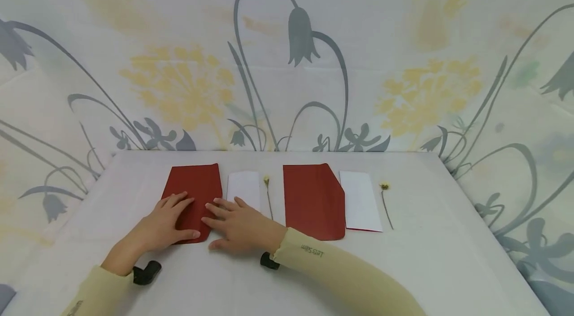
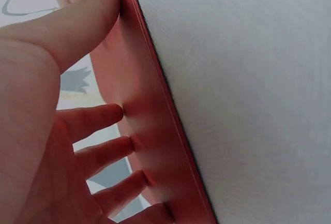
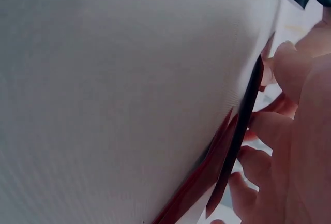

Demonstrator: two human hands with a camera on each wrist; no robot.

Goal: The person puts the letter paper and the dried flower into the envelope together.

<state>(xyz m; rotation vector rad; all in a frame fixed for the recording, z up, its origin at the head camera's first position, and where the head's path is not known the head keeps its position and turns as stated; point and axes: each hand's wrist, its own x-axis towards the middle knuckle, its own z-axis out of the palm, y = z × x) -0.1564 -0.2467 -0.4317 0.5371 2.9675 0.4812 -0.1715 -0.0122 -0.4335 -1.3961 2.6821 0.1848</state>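
Observation:
A red envelope lies at the left of the table. My left hand rests on it with fingers spread, and its thumb reaches over the near part. In the left wrist view, those fingertips press on the red paper. My right hand is at the envelope's right edge, its fingers extended to the left. The right wrist view shows a dark red flap standing away from the rest of the envelope, with the right fingers against its far side.
A white card and a dried yellow flower lie just beyond my right hand. Farther right are a second red envelope, another white card with a red lower edge, and another dried flower. Floral cloth hangs behind the table.

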